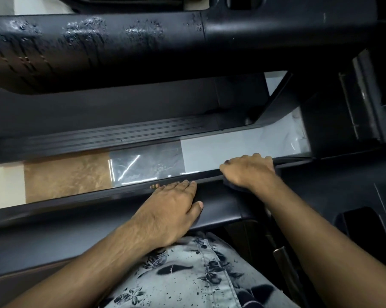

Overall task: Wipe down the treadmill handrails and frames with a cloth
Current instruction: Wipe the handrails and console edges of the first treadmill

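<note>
Across the top we see the far handrail (98,41), beaded with wet patches that we take for cleaner not yet wiped off. Nearer lies the dark near rail (76,210), and we judge the wiping to be in hand here. The left hand (172,210) lies flat on it, fingers straight, holding nothing. The right hand (247,172) curls over the rail's far edge onto a dark cloth (233,186). Next we would draw the cloth along the rail under even pressure. The palm hides most of the cloth, and we can barely tell it from the black rail.
</note>
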### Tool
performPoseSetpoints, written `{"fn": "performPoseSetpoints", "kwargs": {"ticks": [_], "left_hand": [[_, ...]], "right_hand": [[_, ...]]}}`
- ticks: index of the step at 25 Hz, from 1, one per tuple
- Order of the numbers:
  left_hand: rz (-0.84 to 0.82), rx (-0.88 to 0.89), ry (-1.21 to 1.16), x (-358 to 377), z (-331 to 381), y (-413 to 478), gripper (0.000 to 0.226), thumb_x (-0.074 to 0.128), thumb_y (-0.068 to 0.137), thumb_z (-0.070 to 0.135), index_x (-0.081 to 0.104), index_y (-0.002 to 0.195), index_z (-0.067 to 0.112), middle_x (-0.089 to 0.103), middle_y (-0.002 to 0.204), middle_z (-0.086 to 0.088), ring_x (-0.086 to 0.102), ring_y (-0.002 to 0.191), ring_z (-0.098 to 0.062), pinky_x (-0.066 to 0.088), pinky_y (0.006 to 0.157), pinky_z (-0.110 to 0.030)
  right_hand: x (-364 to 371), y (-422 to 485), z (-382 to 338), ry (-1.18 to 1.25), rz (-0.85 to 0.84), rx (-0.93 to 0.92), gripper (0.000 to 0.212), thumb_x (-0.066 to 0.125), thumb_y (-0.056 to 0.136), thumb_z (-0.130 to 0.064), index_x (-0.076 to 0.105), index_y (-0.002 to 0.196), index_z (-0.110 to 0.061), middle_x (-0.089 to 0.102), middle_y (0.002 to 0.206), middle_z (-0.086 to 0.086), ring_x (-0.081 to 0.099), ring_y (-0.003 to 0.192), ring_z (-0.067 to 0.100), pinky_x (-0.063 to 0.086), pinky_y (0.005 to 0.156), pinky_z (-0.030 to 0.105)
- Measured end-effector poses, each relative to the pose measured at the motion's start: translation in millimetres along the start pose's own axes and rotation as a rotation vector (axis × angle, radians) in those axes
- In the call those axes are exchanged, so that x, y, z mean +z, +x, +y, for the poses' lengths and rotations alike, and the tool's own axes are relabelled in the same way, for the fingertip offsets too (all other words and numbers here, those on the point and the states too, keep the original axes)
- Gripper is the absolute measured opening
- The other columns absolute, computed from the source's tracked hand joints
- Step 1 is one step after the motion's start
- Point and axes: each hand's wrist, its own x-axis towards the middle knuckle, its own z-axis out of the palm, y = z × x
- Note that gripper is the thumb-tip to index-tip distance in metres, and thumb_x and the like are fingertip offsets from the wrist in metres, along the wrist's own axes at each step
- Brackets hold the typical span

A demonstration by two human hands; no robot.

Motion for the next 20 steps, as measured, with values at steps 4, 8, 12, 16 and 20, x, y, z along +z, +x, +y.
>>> {"fn": "performPoseSetpoints", "kwargs": {"ticks": [4, 8, 12, 16, 20], "left_hand": [[0.016, -0.012, -0.006, 4.8, 11.7, 13.2, 0.062, 0.025, 0.103, 0.048, 0.016, 0.155, 0.016, 0.021, 0.162, -0.003, 0.019, 0.149, -0.015, 0.017, 0.121, -0.038], [-0.007, -0.022, -0.006, 3.0, 27.8, 22.2, 0.062, 0.024, 0.102, 0.049, 0.016, 0.155, 0.018, 0.019, 0.162, -0.001, 0.017, 0.149, -0.014, 0.014, 0.122, -0.037], [-0.005, -0.010, -0.007, 4.2, 40.0, 36.0, 0.063, 0.024, 0.102, 0.050, 0.015, 0.155, 0.017, 0.018, 0.162, -0.001, 0.016, 0.149, -0.015, 0.015, 0.122, -0.038], [-0.022, 0.015, -0.001, 1.6, 53.5, 45.4, 0.065, 0.022, 0.101, 0.054, 0.014, 0.155, 0.019, 0.017, 0.163, 0.000, 0.015, 0.149, -0.014, 0.014, 0.122, -0.037], [-0.049, 0.025, 0.002, 4.3, 61.8, 54.4, 0.067, 0.020, 0.100, 0.056, 0.009, 0.156, 0.020, 0.014, 0.163, 0.001, 0.012, 0.150, -0.013, 0.013, 0.123, -0.038]], "right_hand": [[8.9, -9.8, 13.1, -0.008, 0.083, -0.265, 0.050, 0.026, 0.090, -0.052, 0.056, 0.129, -0.041, 0.059, 0.135, -0.002, 0.051, 0.120, 0.025, 0.036, 0.095, 0.047], [0.4, 2.9, 33.0, -0.023, 0.013, -0.114, 0.052, 0.028, 0.090, -0.048, 0.057, 0.131, -0.035, 0.058, 0.135, 0.002, 0.048, 0.121, 0.027, 0.032, 0.097, 0.048], [-3.1, 10.0, 46.6, 0.041, 0.002, -0.234, 0.051, 0.028, 0.085, -0.052, 0.064, 0.120, -0.039, 0.064, 0.124, -0.001, 0.055, 0.119, 0.025, 0.039, 0.092, 0.045], [2.2, 10.8, 54.1, -0.046, -0.008, -0.239, 0.052, 0.027, 0.092, -0.051, 0.055, 0.133, -0.037, 0.058, 0.134, 0.002, 0.049, 0.124, 0.027, 0.034, 0.097, 0.049], [-11.9, 33.9, 80.2, 0.004, -0.112, -0.107, 0.051, 0.028, 0.088, -0.053, 0.063, 0.122, -0.036, 0.060, 0.134, 0.002, 0.052, 0.116, 0.027, 0.037, 0.091, 0.045]]}}
